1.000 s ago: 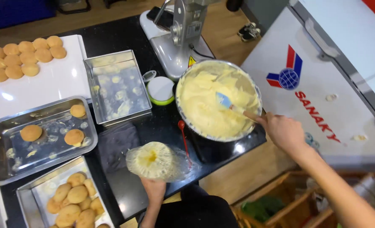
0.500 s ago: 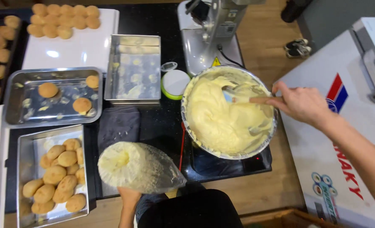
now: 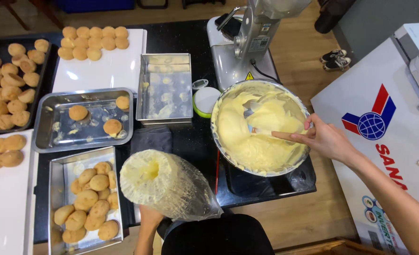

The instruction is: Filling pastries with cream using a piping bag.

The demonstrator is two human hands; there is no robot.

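Observation:
My right hand point(image 3: 326, 140) grips the wooden handle of a spatula point(image 3: 285, 135) whose blade is sunk in pale yellow cream inside a large metal mixing bowl point(image 3: 261, 167). My left hand point(image 3: 149, 219), low in the frame, holds up a clear piping bag point(image 3: 169, 186) with its mouth folded open and yellow cream smeared inside. The bag hangs left of the bowl, above a tray of small round buns point(image 3: 89, 198).
A stand mixer point(image 3: 247, 45) stands behind the bowl. A steel tray with three buns point(image 3: 84, 118), a cream-smeared steel tray point(image 3: 166, 87), a green-rimmed lid point(image 3: 204, 101), white boards and a dark tray with several buns lie to the left. A white chest freezer point(image 3: 384, 127) is on the right.
The view has shifted so the table sits further right. My right hand has pushed the spatula lower into the cream. The piping bag has risen and moved toward the bowl.

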